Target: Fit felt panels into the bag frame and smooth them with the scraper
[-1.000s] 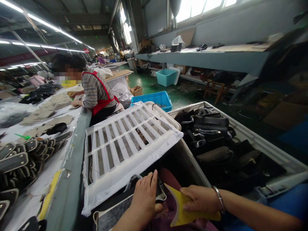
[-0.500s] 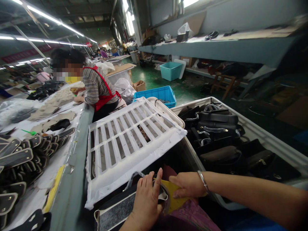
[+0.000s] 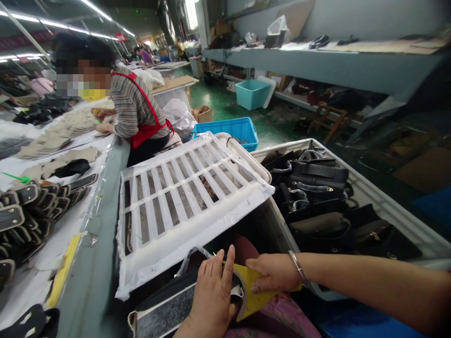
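Observation:
At the bottom centre, my left hand [image 3: 215,293] lies over the end of a black piece with pale edging [image 3: 165,310], its fingers pressed together and its thumb partly hidden beneath. My right hand [image 3: 276,272], with a metal bangle at the wrist, grips a flat yellow sheet [image 3: 252,293] whose curved edge meets the end of the black piece. A clear-wrapped handle [image 3: 192,258] stands up behind my left hand. Purple patterned cloth [image 3: 282,319] shows under both hands.
A white slatted rack [image 3: 190,197] stands just ahead. On the right, a white bin [image 3: 373,188] holds black bags [image 3: 317,173]. The left table [image 3: 95,234] carries stacked black pieces [image 3: 42,202]. A person in a red apron [image 3: 137,108] leans on it. Blue crates [image 3: 229,129] stand beyond.
The view has shifted, so the left table and the person sit further left. Both hands keep nearly the same place, with the black piece and yellow sheet slightly moved between them.

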### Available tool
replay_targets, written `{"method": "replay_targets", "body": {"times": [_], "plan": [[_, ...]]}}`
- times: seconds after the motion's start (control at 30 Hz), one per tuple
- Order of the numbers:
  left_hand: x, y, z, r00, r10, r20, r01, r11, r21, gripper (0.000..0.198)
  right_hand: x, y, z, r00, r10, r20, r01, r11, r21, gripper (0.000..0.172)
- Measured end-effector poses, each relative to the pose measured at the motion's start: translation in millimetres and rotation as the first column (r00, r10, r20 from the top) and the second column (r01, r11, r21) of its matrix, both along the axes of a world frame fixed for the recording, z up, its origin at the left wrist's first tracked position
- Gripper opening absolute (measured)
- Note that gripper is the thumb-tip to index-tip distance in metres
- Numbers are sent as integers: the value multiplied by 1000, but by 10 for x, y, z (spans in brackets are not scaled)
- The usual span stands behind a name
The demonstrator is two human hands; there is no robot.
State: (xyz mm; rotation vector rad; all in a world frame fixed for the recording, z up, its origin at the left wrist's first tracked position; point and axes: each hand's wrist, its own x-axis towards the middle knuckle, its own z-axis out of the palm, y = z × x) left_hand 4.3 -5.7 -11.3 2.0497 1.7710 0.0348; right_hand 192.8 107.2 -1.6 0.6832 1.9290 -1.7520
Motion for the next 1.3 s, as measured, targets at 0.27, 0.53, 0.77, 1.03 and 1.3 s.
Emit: {"method": "replay_targets", "body": {"times": [0.27, 0.53, 0.77, 1.03, 1.3], "plan": [[-88, 12, -27, 998, -59, 13, 59, 998, -13, 110, -23, -95, 1, 993, -102, 66, 106, 993, -55, 22], [-309, -6, -75, 968, -211, 138, 216, 976, -22, 133, 7, -277, -57, 967, -240, 82, 243, 970, -28, 25], [-320, 14, -64, 969, -204, 143, 217, 973, -83, 114, 30, -360, -158, 951, -309, 36, 311, 945, -99, 39], [-260, 201, 184, 983, -93, 158, 147, 915, -375, 103, -114, -124, -28, 976, -178, 125, 185, 982, -47, 32], [-312, 151, 144, 976, -23, 216, 67, 978, -198, 99, -226, -101, -107, 965, -260, 22, 258, 964, 59, 27]]}}
